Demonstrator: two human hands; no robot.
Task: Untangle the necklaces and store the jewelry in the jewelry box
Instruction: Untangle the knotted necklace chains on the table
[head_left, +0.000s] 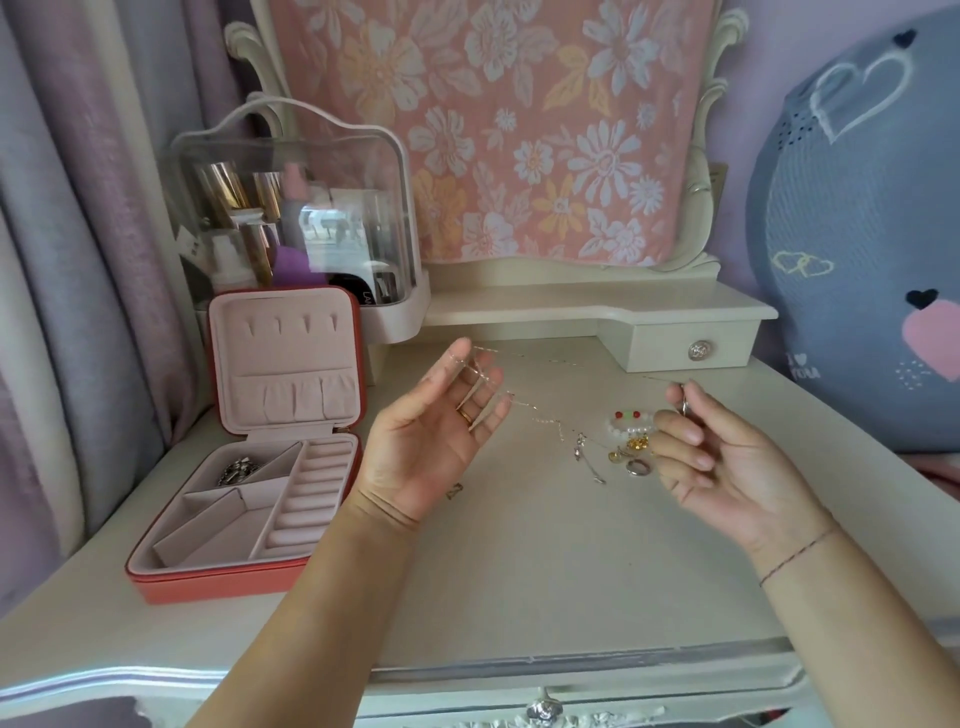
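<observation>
We counted 2 hands, 1 jewelry box (218, 584), 1 clear makeup case (311, 156) behind it, and a small heap of loose pcs right of the table's (519, 571) center: 1 bead bracelet (628, 422), 1 gold charm (638, 443), 1 ring (636, 466). The box sat open by the table's left edge with its lid upright. Its back-left compartment held 1 silver piece (236, 470).

The necklace (553, 419) hung above the table between the hands. Whether it was 1 chain or 2, we couldn't tell. The left hand (436, 436) was palm up with fingers spread and thin strands draped across them. The right hand (727, 457) pinched the far end btw thumb & forefinger, the other fingers loosely curled. A lower strand sagged to a silver pendant (579, 447) on the table, just left of the heap.
</observation>
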